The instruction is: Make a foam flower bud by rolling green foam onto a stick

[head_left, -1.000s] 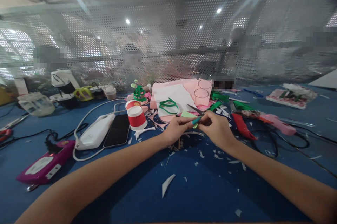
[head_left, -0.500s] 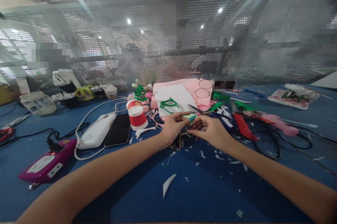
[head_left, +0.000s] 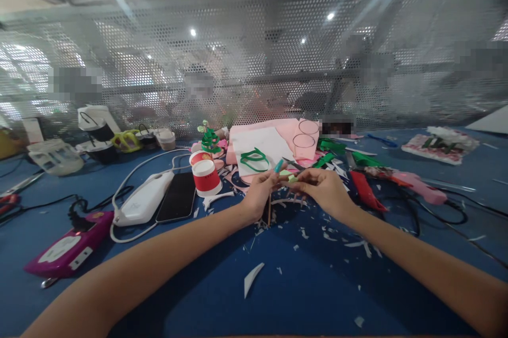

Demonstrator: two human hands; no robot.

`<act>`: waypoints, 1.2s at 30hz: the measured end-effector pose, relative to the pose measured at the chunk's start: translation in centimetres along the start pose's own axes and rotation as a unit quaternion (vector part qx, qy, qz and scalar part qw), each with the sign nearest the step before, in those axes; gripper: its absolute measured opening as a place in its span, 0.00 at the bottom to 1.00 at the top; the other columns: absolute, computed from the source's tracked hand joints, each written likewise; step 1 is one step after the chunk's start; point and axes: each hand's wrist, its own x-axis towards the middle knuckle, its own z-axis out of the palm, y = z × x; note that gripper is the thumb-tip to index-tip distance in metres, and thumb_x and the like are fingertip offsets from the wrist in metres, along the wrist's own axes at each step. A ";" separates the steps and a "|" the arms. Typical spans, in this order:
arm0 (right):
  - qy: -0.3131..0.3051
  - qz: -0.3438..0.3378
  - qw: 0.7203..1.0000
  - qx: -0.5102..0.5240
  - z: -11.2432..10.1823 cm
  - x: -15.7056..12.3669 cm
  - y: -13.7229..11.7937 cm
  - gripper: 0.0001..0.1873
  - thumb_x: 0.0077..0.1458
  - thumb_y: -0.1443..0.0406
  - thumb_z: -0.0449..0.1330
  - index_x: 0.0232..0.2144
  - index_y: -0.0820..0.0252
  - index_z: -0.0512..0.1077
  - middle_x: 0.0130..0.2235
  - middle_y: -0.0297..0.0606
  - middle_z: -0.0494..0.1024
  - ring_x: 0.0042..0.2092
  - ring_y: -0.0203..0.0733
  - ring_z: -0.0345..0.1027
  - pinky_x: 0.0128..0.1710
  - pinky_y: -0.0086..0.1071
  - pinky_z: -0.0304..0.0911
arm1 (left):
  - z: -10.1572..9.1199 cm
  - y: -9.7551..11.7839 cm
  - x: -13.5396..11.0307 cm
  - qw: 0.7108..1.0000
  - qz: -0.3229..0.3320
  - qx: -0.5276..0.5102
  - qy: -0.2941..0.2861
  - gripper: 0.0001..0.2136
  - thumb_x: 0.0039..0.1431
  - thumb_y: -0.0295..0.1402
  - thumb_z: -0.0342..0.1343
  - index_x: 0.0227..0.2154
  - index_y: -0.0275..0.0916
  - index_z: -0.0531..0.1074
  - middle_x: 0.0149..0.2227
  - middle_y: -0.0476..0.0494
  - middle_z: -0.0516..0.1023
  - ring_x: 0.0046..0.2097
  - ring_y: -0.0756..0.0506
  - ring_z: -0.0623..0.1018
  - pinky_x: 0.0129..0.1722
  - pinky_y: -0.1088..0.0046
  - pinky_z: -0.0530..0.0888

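Now our left hand (head_left: 262,190) and right hand (head_left: 323,189) meet fingertip to fingertip just above the blue table (head_left: 301,295). Both are curled nearly closed, pinching one small pale-green piece (head_left: 291,177) between them. A thin stick (head_left: 270,211) hangs below our left hand; whether that hand grips it we cannot tell. White scraps (head_left: 252,277) litter the table beneath. Just behind the hands lie scissors (head_left: 294,164), a green loop (head_left: 254,160) on white paper (head_left: 270,142), and a red paper cup (head_left: 206,176). Further left sit a dark phone (head_left: 177,196) and a white charger (head_left: 143,199); a pink glue gun (head_left: 418,188) lies to the right.
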 end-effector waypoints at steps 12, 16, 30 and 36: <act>-0.141 0.122 0.974 0.126 -1.0 0.7 0.7 0.13 0.38 0.59 0.67 0.22 0.64 0.71 0.20 0.33 0.73 0.19 0.30 0.64 0.14 0.23 0.57 | -0.6 1.3 -0.4 0.974 0.077 0.177 -0.119 0.36 0.37 0.29 0.66 0.54 0.41 0.61 0.47 0.36 0.74 0.52 0.39 0.70 0.49 0.61 0.69; -0.130 0.143 0.967 0.168 -0.6 0.5 0.7 0.16 0.36 0.60 0.68 0.27 0.63 0.70 0.21 0.30 0.72 0.18 0.29 0.62 0.12 0.21 0.54 | -0.4 1.2 -0.5 0.976 0.069 0.183 -0.092 0.31 0.36 0.29 0.66 0.49 0.36 0.67 0.41 0.36 0.77 0.45 0.39 0.75 0.41 0.66 0.74; -0.146 0.157 0.951 0.224 1.2 -0.5 0.1 0.16 0.46 0.53 0.61 0.26 0.61 0.69 0.14 0.29 0.67 0.12 0.28 0.53 0.10 0.23 0.44 | -0.8 0.5 -0.1 0.977 0.123 0.173 -0.022 0.24 0.35 0.29 0.66 0.41 0.38 0.74 0.39 0.40 0.78 0.40 0.43 0.77 0.40 0.69 0.75; -0.114 0.119 0.963 0.212 1.1 -0.2 0.0 0.18 0.44 0.53 0.62 0.32 0.60 0.71 0.18 0.29 0.70 0.13 0.27 0.55 0.10 0.22 0.47 | -1.0 0.2 0.2 0.986 0.102 0.130 -0.004 0.24 0.37 0.29 0.65 0.43 0.37 0.72 0.36 0.40 0.79 0.41 0.42 0.77 0.43 0.66 0.73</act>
